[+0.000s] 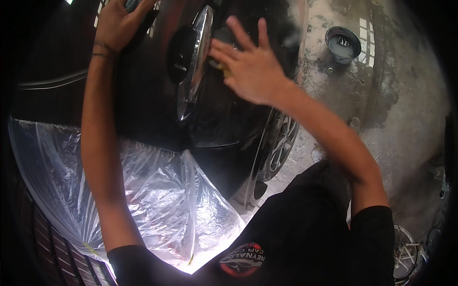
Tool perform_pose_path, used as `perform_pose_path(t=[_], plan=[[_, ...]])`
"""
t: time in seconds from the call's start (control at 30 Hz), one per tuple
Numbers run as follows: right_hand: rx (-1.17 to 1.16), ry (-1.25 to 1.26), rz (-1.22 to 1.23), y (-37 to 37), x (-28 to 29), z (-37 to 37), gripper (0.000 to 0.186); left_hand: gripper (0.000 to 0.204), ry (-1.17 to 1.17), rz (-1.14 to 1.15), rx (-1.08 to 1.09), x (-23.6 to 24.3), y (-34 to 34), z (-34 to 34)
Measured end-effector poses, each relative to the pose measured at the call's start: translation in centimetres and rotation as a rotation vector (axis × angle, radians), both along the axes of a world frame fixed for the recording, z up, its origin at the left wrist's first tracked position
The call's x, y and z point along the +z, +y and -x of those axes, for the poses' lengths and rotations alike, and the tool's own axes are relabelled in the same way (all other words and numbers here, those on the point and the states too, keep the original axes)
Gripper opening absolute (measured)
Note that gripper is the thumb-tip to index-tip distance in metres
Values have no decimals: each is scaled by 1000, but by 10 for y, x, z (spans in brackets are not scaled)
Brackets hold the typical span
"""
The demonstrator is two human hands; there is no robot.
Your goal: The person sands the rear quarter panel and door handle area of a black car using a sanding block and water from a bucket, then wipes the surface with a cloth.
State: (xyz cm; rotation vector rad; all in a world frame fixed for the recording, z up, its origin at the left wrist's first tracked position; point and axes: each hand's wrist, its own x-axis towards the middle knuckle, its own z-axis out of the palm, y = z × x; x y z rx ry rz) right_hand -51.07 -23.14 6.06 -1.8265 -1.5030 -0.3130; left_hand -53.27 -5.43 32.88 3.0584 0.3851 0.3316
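A glossy black car door (224, 124) with a long chrome door handle (202, 47) lies before me. My right hand (257, 69), slightly blurred, is just right of the handle. Some of its fingers are spread, and a small yellow piece (223, 69) shows between its thumb and fingers, against the black panel. What kind of thing the piece is, I cannot make out. At the top edge, my left hand (119, 24) is at the dark bodywork left of the handle. A grey-blue thing (132, 5) shows by its thumb; the fingertips are cut off by the picture's edge.
Clear plastic sheeting (157, 190) hangs over the car's near left part. A wheel (282, 143) stands right of the door. On the wet concrete floor (324, 95) stands a dark bucket (343, 45) of cloudy liquid. A bicycle wheel (405, 252) shows at lower right.
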Motion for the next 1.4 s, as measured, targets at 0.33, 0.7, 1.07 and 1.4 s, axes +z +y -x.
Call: perform_pose_path(t=[0.33,0.7,1.07,1.4], plan=[[145,161,30,-16,5,30,63,29,95,-234,-109,3,42,8],[280,219,-53,-13,-14,23,61,29,46,-114,-122,6,51,13],[34,25,-186,5,-18,-7,66,24,-10,-144,-308,2,30,0],[129,421,-47,-23,-23,89,60,21,-51,64,-74,-13,10,0]])
